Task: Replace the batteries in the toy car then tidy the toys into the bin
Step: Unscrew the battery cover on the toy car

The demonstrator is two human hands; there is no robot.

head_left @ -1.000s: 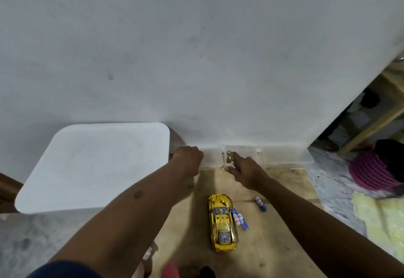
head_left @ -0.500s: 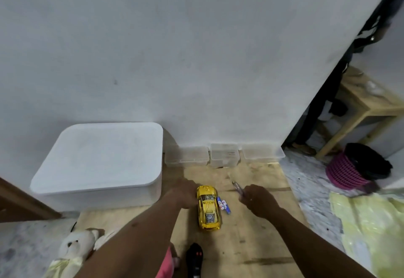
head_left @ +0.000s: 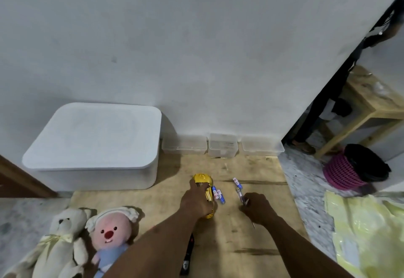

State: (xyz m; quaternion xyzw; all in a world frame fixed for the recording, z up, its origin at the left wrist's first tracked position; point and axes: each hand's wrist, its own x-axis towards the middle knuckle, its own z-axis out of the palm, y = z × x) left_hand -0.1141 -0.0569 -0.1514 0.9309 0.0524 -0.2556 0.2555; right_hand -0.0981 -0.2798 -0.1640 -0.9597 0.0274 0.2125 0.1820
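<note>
Head view looks down at a pale plastered wall [head_left: 196, 48] that fills the upper half of the picture and meets the floor along a straight line. To the right the wall ends at a corner, and past it stands a wooden table [head_left: 371, 105] with dark items under it. The floor is speckled stone, and a wooden board [head_left: 251, 247] lies flat on it against the wall as the working surface, its grain marked by dark streaks.

A white bin [head_left: 94, 144] sits against the wall at the board's left edge with its lid on. A yellow plastic sheet [head_left: 367, 236] lies crumpled on the stone to the right. Near the table stands a pink basket [head_left: 343, 172] lined with a black bag.

At lower left a cream teddy bear [head_left: 61, 240] and a pink-faced plush [head_left: 111, 231] lie side by side, partly on the board. Three clear containers [head_left: 223, 145] stand in a row along the wall's foot.

The toy car [head_left: 203, 179], gold-yellow, sits near the board's middle. The left hand [head_left: 196, 201] lies over it, fingers wrapped round its body. Blue-and-white batteries [head_left: 218, 193] lie just beside the car, with one more a little apart. The right hand [head_left: 256, 209] grips a screwdriver [head_left: 240, 195] in a closed fist, its clear handle pointing forward.
</note>
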